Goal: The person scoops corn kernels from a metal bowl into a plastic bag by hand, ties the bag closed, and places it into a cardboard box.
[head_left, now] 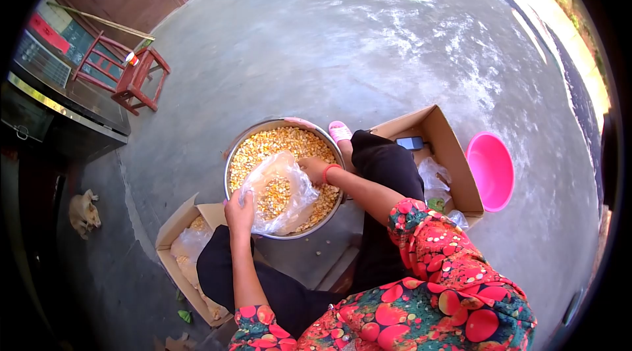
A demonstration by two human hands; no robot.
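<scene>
Holding plastic bag [301,194] by one edge in left hand [239,211]; can't tell if also in right hand [315,168]. Likely limp, slippery, weighted by corn [273,198]; best gathered broadly.

Clear open bag [301,188], yellow kernels [274,197] inside, over kernel-filled basin [296,236]

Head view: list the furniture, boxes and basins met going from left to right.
Red wooden chair, left cardboard box, corn-filled metal basin, right cardboard box, pink plastic basin.
</scene>
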